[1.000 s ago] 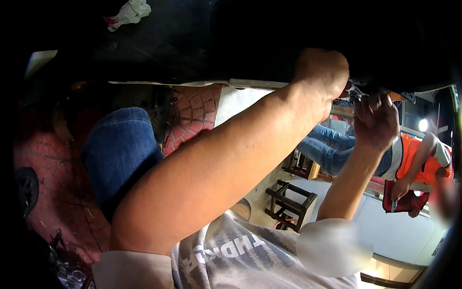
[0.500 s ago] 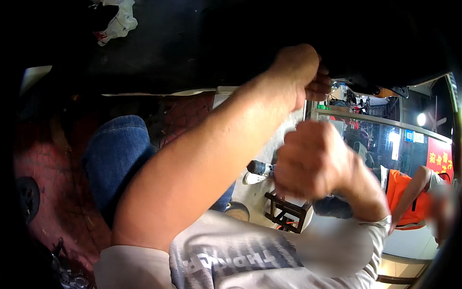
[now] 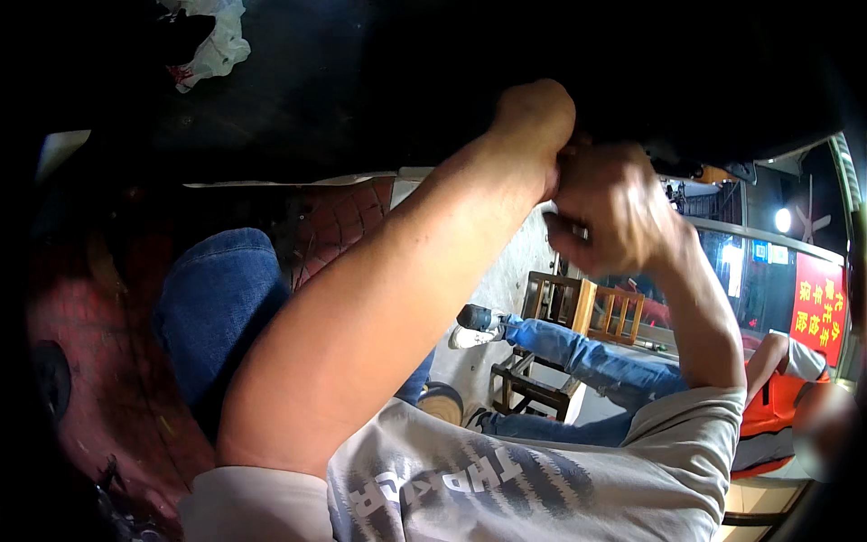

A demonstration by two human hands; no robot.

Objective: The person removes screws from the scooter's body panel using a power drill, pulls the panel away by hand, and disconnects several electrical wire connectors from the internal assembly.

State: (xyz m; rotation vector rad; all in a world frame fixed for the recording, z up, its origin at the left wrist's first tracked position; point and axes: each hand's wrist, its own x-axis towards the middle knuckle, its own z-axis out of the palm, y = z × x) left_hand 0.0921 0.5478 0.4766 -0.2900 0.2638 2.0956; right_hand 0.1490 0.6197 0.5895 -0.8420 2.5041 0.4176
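My left forearm crosses the view from the lower left. Bent at the wrist, my left hand (image 3: 535,116) is up against a large black surface (image 3: 298,108); its fingers are hidden behind my right hand. My right hand (image 3: 610,210) is raised beside it, at or very near the left fingers, curled closed and slightly blurred. Whatever lies between the two hands is too dark and covered to make out.
A crumpled white plastic bag (image 3: 217,45) lies on the black surface. To the right are wooden chairs (image 3: 553,298), a seated person in ripped jeans (image 3: 578,352) and an orange vest (image 3: 777,411), and a red sign (image 3: 817,303). Red paving (image 3: 90,334) is at left.
My right hand has moved up to the left hand, uncovering the chairs and the seated person's legs. My left hand has shifted slightly to the left.
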